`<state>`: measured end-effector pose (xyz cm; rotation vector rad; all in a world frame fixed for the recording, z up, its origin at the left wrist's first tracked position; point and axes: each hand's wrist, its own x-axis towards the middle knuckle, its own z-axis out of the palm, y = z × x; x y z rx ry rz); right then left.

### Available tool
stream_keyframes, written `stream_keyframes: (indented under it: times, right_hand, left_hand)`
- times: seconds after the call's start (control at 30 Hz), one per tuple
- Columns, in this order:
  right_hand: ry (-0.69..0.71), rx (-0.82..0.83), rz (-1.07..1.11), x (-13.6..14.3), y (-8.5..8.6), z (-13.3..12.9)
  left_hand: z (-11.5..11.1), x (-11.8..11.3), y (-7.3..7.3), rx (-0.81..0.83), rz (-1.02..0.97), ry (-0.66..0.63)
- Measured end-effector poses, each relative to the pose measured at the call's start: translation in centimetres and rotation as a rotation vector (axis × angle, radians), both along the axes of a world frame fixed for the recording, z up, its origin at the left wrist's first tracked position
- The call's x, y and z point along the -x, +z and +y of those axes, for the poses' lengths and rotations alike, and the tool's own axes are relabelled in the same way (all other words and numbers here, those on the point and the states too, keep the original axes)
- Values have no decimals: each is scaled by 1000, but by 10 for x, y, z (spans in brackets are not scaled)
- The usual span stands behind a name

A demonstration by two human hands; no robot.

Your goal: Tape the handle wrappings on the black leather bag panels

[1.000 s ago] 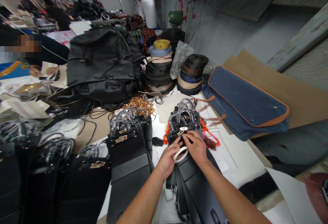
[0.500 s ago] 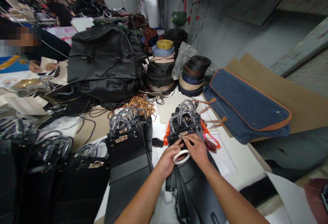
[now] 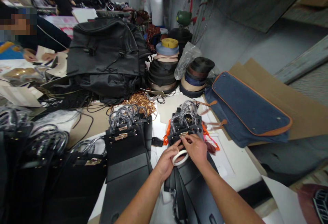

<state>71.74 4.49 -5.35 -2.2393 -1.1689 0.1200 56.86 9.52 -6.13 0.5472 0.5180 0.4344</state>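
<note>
Your left hand [image 3: 166, 160] is curled around a white tape roll [image 3: 179, 157]; your right hand [image 3: 196, 148] pinches its edge.
The roll sits over the black bag [image 3: 191, 179] lying near the desk's front edge, just below its gold clasp [image 3: 183, 134].

Left hand [image 3: 166, 162] grips a white tape roll [image 3: 179, 157] while the right hand [image 3: 196, 148] touches a small black leather handbag [image 3: 185, 131] lying on the cluttered white bench [image 3: 230, 162], beside a blue denim bag [image 3: 246, 109].
</note>
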Motion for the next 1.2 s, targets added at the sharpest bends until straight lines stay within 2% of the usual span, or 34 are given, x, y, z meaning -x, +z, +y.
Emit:
stream_keyframes:
  times: [0.3,0.6,1.0,1.2]
  right_hand:
    - [-10,37,20,1,-2,-1]
    - [59,198,-250,-2,6,2]
    - [8,191,-83,-2,2,-1]
    - [15,209,-238,0,1,2]
  left_hand:
    - [1,1,-2,13,6,27]
    - [2,3,4,13,18,14]
    - [1,4,-3,-19,-24,6]
    - [0,5,-7,0,3,22]
